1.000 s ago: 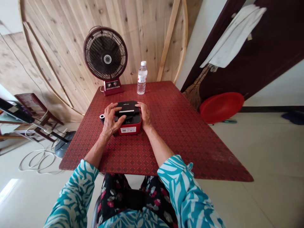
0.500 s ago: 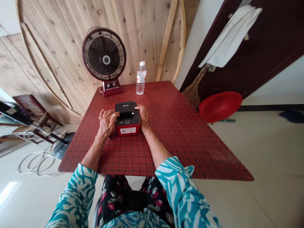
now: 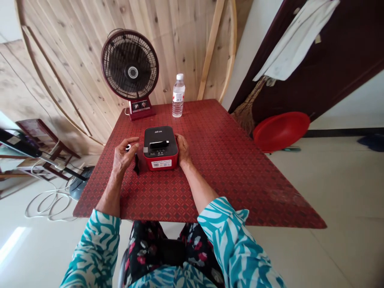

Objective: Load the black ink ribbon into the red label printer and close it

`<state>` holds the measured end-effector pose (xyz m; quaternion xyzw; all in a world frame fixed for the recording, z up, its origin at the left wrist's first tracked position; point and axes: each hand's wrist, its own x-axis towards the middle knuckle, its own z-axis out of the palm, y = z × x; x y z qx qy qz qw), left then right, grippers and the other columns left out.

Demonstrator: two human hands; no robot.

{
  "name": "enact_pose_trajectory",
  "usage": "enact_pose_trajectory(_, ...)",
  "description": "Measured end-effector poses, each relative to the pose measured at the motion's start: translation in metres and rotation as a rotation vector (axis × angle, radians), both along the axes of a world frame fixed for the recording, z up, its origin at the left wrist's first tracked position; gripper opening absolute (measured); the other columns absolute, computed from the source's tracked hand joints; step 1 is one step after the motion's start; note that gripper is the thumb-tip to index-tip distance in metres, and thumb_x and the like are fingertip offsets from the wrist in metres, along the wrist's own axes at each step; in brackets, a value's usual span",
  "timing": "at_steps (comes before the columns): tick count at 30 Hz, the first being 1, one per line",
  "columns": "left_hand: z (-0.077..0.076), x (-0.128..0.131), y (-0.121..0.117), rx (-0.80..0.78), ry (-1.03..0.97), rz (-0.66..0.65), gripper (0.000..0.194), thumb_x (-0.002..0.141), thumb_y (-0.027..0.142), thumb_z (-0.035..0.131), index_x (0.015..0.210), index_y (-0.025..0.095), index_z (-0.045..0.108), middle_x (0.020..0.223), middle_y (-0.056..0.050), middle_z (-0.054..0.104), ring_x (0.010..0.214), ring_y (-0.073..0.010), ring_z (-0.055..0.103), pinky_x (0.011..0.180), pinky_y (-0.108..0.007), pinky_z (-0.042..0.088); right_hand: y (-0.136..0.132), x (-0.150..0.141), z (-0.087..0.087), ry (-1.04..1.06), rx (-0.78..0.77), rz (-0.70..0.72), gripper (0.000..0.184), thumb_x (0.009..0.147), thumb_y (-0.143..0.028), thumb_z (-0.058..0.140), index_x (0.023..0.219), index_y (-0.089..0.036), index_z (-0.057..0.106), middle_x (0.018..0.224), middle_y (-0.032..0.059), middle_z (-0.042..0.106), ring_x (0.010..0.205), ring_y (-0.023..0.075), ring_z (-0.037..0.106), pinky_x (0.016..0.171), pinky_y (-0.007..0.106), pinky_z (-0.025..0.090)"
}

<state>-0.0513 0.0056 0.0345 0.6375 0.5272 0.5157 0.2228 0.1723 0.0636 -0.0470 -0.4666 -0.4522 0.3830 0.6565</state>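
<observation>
A small red box with a black lid (image 3: 160, 133) sits on the table, a white label on its front side. Lying across the lid is a short black strip (image 3: 159, 145) with a white edge. My right hand (image 3: 183, 150) curls around the box's right side, its fingertips partly hidden. Left of the box, my left hand (image 3: 122, 157) is apart from it, fingers bent and thumb close to the index finger. A small white piece (image 3: 128, 147) shows between them, and a black strap (image 3: 136, 164) hangs or lies below the thumb; whether they join is unclear.
A dark red fan (image 3: 132, 72) stands at the back left of the patterned table (image 3: 228, 176), with a water bottle (image 3: 178, 96) to its right. Beyond the table's right edge are a broom (image 3: 246, 112) and a red basin (image 3: 282, 132). A cable (image 3: 49, 208) lies coiled on the left floor.
My left hand has let go of the black strip on the lid and moved left, off the box. My right hand's fingers have slid from the lid's edge down to the box's side.
</observation>
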Motion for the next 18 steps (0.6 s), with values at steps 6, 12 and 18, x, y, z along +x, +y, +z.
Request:
enact_pose_trajectory(6, 0.003, 0.01, -0.007, 0.002, 0.108, -0.015, 0.039, 0.079, 0.039, 0.067, 0.113, 0.021, 0.069, 0.117, -0.005, 0.071, 0.107, -0.0255, 0.063, 0.097, -0.038, 0.047, -0.001, 0.001, 0.003, -0.007, -0.009, 0.012, 0.047, 0.087, -0.057, 0.039, 0.098, -0.022, 0.069, 0.107, 0.0068, 0.073, 0.106, 0.0215, 0.065, 0.097, 0.04, 0.05)
enact_pose_trajectory(12, -0.01, 0.01, 0.003, -0.088, -0.059, -0.052, 0.051, 0.073, 0.04, 0.07, 0.12, 0.019, 0.066, 0.122, -0.008, 0.069, 0.106, -0.0283, 0.065, 0.096, -0.042, 0.05, -0.002, 0.001, 0.005, -0.008, 0.0, 0.027, 0.044, 0.087, -0.054, 0.04, 0.096, -0.023, 0.068, 0.106, 0.0048, 0.073, 0.104, 0.0203, 0.064, 0.096, 0.038, 0.048)
enact_pose_trajectory(18, -0.018, 0.011, 0.011, -0.092, -0.172, -0.064, 0.058, 0.068, 0.035, 0.072, 0.124, 0.021, 0.063, 0.131, -0.009, 0.064, 0.13, -0.0315, 0.052, 0.113, -0.046, 0.037, -0.003, 0.002, 0.006, -0.013, -0.007, 0.025, 0.045, 0.087, -0.055, 0.039, 0.098, -0.023, 0.069, 0.105, 0.0043, 0.073, 0.105, 0.0198, 0.063, 0.097, 0.036, 0.047)
